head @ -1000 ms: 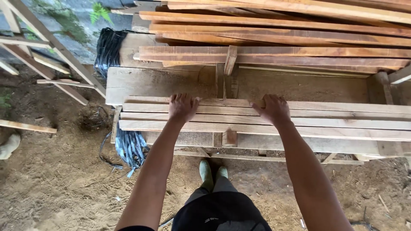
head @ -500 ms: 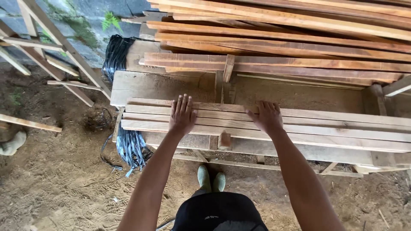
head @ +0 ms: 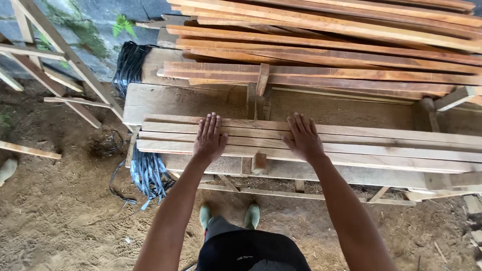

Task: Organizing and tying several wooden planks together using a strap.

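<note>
Three long pale wooden slats [head: 381,143] lie side by side on a low wooden bench [head: 175,100] in front of me. My left hand [head: 209,138] rests flat on the slats near their left end, fingers stretched out and apart. About a hand's width to the right, my right hand [head: 302,137] lies flat on the same slats, fingers spread. Neither hand grips anything. A short upright wooden block [head: 259,162] sticks out below the slats between my hands.
A large stack of reddish planks [head: 326,45] fills the back. Black plastic strapping [head: 131,65] hangs at the bench's left end and a bluish bundle [head: 148,173] below. Wooden frames [head: 55,55] lean at left. Sandy ground [head: 65,211] lies underfoot, with my green boots [head: 228,216] below.
Both hands went from fingers curled over the slats' far edge to lying flat with fingers spread. The view shifted slightly and my feet stepped back a little.
</note>
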